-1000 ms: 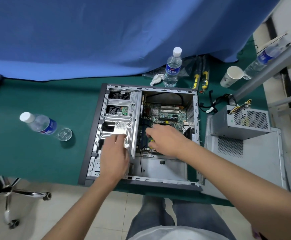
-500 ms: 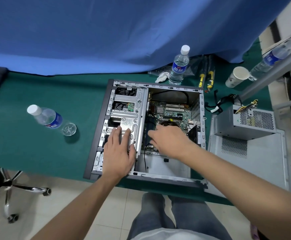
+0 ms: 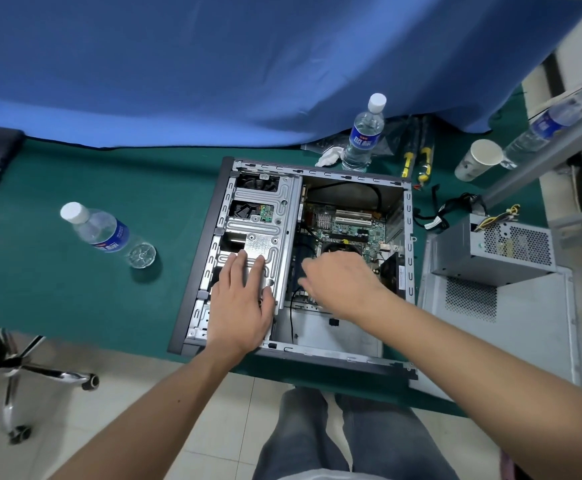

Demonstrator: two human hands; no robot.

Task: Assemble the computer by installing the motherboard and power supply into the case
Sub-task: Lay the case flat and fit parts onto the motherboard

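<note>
The open computer case (image 3: 317, 171) lies on its side on the green table. The green motherboard (image 3: 346, 230) sits inside its right half. My left hand (image 3: 243, 303) rests flat, fingers straight, on the silver drive cage (image 3: 265, 216). My right hand (image 3: 340, 284) hovers over the motherboard's near part with fingers reaching down to the left; its fingertips are blurred and what they touch is hidden. The grey power supply (image 3: 490, 251) stands outside the case on the case's side panel (image 3: 511, 323), its cables (image 3: 456, 209) trailing behind it.
A water bottle (image 3: 101, 232) lies left of the case, another bottle (image 3: 364, 133) stands behind it beside a crumpled tissue (image 3: 331, 155). Yellow-handled tools (image 3: 417, 157), a paper cup (image 3: 478, 159) and a metal frame (image 3: 559, 133) are at back right. A chair base (image 3: 23, 372) is lower left.
My left hand slid forward on the drive cage and flattened out. My right hand shifted slightly over the motherboard. The view moved closer to the case.
</note>
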